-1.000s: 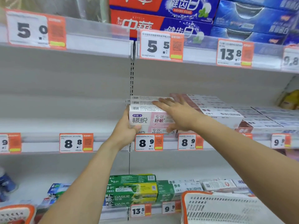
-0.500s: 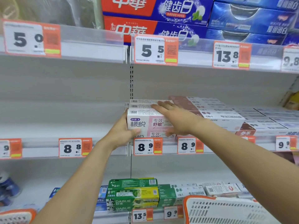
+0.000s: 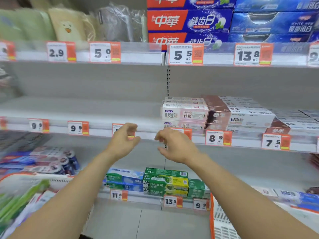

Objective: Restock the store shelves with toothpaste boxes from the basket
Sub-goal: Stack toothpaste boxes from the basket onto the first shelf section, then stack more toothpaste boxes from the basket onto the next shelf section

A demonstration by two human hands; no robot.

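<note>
Pink-and-white cardboard toothpaste boxes (image 3: 185,113) are sitting stacked on the shelf just above the loosely curled, empty fingers of the left hand (image 3: 123,141) and right hand (image 3: 176,145), which are withdrawing, freeing them for another box.

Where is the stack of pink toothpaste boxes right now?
In the head view, the pink toothpaste boxes sit on the middle shelf, right of centre, against the brown-and-white boxes, above both hands.

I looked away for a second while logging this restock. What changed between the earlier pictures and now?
Both hands let go of the pink toothpaste box and drew back toward the person; the left hand and right hand now hang empty in front of the shelf edge. The box stayed on its stack, beside the brown boxes.
</note>
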